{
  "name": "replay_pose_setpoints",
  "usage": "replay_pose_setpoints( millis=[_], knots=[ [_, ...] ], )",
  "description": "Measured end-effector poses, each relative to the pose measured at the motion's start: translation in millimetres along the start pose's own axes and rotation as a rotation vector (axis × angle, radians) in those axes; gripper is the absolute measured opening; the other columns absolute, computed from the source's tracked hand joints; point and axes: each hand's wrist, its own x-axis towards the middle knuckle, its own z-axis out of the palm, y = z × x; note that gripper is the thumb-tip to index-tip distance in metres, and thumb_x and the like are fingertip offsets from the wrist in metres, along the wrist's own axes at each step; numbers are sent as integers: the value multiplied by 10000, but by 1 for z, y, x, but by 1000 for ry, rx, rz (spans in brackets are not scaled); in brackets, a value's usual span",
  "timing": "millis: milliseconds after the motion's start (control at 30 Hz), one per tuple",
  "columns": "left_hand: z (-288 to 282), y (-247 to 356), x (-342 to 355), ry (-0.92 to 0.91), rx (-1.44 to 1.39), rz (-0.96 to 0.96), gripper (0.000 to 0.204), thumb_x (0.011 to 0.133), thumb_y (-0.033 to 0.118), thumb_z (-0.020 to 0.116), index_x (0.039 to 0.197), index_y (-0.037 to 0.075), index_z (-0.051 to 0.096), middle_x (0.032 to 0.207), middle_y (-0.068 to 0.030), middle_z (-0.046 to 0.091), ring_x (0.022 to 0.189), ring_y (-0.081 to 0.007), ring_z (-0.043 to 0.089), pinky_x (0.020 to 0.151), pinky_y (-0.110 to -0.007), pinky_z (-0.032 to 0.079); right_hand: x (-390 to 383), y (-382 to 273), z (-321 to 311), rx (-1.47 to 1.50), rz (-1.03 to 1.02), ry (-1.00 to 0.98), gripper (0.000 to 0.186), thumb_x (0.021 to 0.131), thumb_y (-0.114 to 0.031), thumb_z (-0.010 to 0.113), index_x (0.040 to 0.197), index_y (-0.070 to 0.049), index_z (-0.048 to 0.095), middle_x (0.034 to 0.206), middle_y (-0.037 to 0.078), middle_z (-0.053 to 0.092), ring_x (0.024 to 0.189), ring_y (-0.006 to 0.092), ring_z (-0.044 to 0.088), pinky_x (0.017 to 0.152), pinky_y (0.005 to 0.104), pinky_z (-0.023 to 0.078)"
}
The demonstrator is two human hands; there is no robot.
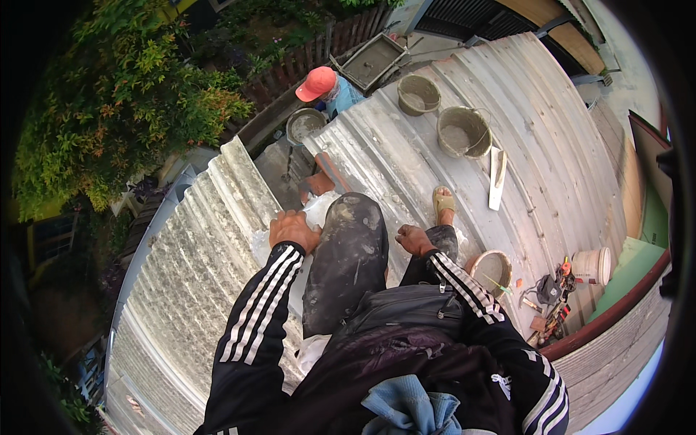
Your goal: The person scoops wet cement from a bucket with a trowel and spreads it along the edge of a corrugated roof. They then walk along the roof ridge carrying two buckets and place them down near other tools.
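Note:
My left hand leans on the roof by the end of a weathered corrugated sheet, next to a crumpled white plastic sack. Its fingers point forward, apart from the thumb, with their tips partly hidden. Over my right knee, my right hand is curled closed; whatever is inside it, if anything, does not show. Reddish tile pieces lie just beyond my left knee. A mortar-crusted bucket stands to the right of my right hand, with a green-handled tool in it.
Two mortar buckets stand ahead on the metal roof, beside a long pale channel piece. Tools and a white pail are at right. Below the edge, a person in a red cap is near another bucket and a mixing trough.

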Motion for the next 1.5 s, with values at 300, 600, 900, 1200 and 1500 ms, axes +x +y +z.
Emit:
replay_pose_setpoints(
  millis=[300, 600, 900, 1200, 1500],
  knots=[
    [5, -3, 6, 0, -52, 33, 507, 934, 484, 712, 1265, 101, 738, 1318, -92, 692, 1343, -245, 549, 1131, -427, 419, 21, 16, 8, -47, -5, -47, 444, 886, -360, 716, 1171, -20, 740, 1187, 236, 743, 1155, 400, 695, 1012, 447, 533],
    [7, -4, 9, 15, -49, 35, 528, 915, 491, 732, 1272, 101, 720, 1330, -80, 677, 1335, -252, 553, 1137, -427, 408, 77, -5, -14, -101, -82, -48, 435, 894, -352, 700, 1167, -16, 748, 1183, 244, 744, 1156, 410, 694, 1018, 453, 534],
    [4, -8, 9, 6, -99, 49, 461, 927, 416, 735, 1275, 113, 730, 1314, -90, 680, 1354, -269, 548, 1128, -444, 416, 120, -53, -28, -146, -94, -81, 443, 916, -350, 691, 1209, -22, 738, 1226, 231, 740, 1187, 402, 687, 1036, 448, 529],
    [5, -11, 9, 9, -131, 58, 460, 928, 413, 724, 1266, 102, 727, 1328, -102, 676, 1380, -281, 533, 1135, -458, 405, 132, -82, -37, -156, -172, -88, 425, 916, -340, 677, 1205, -35, 745, 1244, 223, 738, 1199, 388, 687, 1047, 437, 527],
    [3, -11, 7, 8, -141, 65, 485, 934, 421, 713, 1278, 79, 724, 1343, -110, 675, 1372, -277, 544, 1139, -453, 404, 129, -84, -50, -163, -228, -38, 387, 910, -338, 688, 1142, -35, 755, 1153, 221, 759, 1124, 386, 713, 1001, 445, 547]
  ],
)
